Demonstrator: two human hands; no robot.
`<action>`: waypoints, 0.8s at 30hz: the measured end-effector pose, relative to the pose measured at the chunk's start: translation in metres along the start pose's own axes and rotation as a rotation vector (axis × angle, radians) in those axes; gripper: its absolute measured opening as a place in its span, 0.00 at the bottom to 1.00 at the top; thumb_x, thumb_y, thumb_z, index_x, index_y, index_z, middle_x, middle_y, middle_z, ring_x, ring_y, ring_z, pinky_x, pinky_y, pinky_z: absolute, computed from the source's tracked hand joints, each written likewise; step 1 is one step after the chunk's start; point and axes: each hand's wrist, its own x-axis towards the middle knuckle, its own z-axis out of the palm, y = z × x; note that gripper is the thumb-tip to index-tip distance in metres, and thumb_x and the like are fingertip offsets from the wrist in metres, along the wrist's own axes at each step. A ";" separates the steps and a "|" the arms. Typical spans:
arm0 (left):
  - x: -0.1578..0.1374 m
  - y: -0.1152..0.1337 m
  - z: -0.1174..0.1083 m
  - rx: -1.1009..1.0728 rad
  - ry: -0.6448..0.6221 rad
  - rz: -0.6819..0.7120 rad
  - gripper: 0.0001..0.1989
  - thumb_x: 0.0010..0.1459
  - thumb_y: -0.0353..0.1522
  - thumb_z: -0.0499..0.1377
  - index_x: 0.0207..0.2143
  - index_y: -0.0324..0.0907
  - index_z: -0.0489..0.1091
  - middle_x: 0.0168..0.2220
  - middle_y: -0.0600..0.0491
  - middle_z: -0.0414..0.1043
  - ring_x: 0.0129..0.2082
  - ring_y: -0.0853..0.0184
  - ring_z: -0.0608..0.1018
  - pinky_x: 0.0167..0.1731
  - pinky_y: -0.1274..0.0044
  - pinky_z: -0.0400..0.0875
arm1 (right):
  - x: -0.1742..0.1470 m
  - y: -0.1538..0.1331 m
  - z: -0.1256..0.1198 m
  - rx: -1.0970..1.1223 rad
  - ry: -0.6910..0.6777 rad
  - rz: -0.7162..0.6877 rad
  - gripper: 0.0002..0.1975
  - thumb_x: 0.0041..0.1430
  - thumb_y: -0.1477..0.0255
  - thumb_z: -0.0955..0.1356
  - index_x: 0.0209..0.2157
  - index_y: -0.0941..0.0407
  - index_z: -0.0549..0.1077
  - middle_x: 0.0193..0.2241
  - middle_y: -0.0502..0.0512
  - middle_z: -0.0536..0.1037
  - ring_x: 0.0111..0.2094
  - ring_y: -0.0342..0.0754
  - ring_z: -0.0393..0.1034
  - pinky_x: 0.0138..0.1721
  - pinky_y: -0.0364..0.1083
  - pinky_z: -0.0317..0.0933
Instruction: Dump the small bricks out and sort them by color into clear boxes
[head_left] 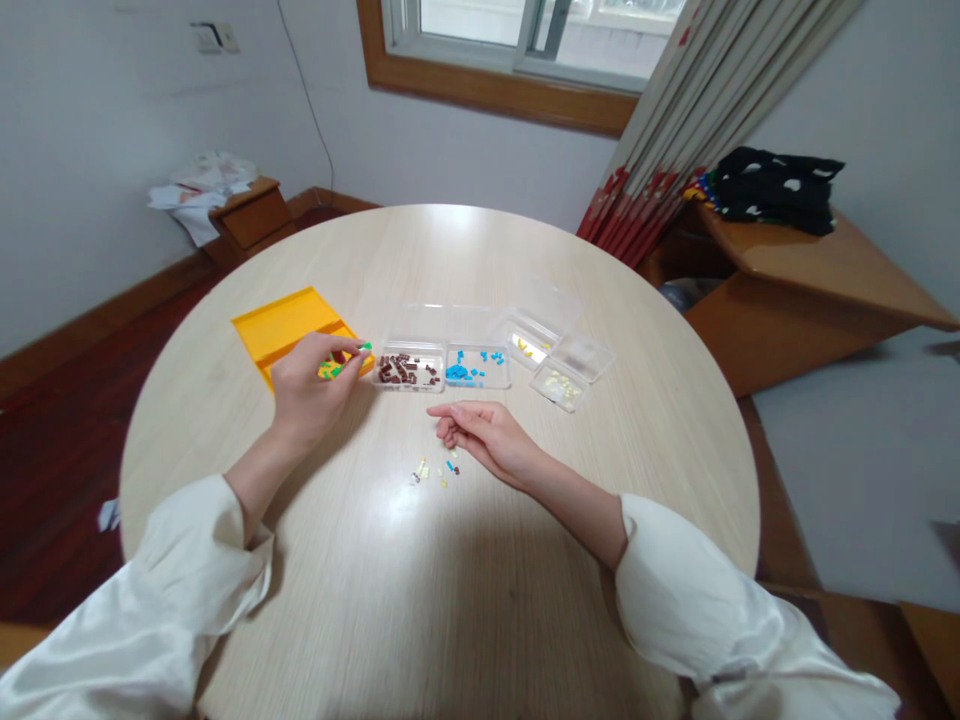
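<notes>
Left hand (309, 388) pinching tiny green brick (366, 347), yellow box (277, 325) just under it. Right hand (495, 435) half-curled, can't tell if holding anything, loose bricks (424, 471) scattered just nearside.

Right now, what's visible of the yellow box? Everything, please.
The yellow box looks like plastic and lies open on the table, set at an angle, left of the clear box with brown pieces. Its far panel, apparently the lid, is folded back; the near part holds small green pieces. The left hand is over that part and hides much of it; whether it touches the box, I can't tell.
</notes>
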 end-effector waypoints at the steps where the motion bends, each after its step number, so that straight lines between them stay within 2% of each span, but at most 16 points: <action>1: 0.002 -0.002 -0.002 0.012 0.014 -0.018 0.04 0.54 0.33 0.61 0.27 0.44 0.70 0.26 0.55 0.73 0.24 0.70 0.72 0.26 0.75 0.67 | 0.000 0.000 0.000 -0.002 -0.003 -0.002 0.17 0.46 0.58 0.74 0.30 0.58 0.78 0.25 0.50 0.73 0.27 0.39 0.63 0.32 0.43 0.56; 8: 0.012 -0.013 -0.012 0.120 0.034 -0.170 0.05 0.52 0.32 0.61 0.25 0.45 0.68 0.24 0.57 0.68 0.24 0.69 0.69 0.27 0.73 0.64 | 0.001 0.000 -0.001 -0.011 -0.012 0.000 0.17 0.48 0.59 0.73 0.33 0.58 0.78 0.24 0.49 0.73 0.27 0.39 0.63 0.31 0.44 0.56; 17: 0.016 -0.024 -0.010 0.060 0.075 -0.376 0.07 0.48 0.33 0.63 0.22 0.44 0.66 0.22 0.56 0.66 0.22 0.70 0.68 0.23 0.73 0.62 | -0.001 0.000 -0.001 -0.003 -0.020 -0.004 0.18 0.46 0.58 0.74 0.33 0.58 0.78 0.23 0.49 0.73 0.26 0.39 0.63 0.31 0.43 0.55; 21: 0.015 -0.029 -0.009 0.066 0.063 -0.415 0.08 0.48 0.33 0.63 0.22 0.44 0.66 0.23 0.57 0.68 0.22 0.71 0.68 0.23 0.73 0.62 | -0.001 0.001 -0.002 -0.009 -0.019 0.002 0.19 0.45 0.57 0.74 0.33 0.58 0.78 0.23 0.49 0.73 0.26 0.39 0.63 0.31 0.43 0.55; 24: 0.013 -0.035 -0.009 0.078 0.072 -0.378 0.08 0.49 0.34 0.63 0.22 0.44 0.67 0.22 0.58 0.68 0.22 0.72 0.68 0.22 0.74 0.61 | -0.001 0.000 -0.001 -0.019 -0.016 0.005 0.20 0.44 0.57 0.74 0.33 0.58 0.78 0.23 0.49 0.73 0.26 0.39 0.63 0.30 0.43 0.56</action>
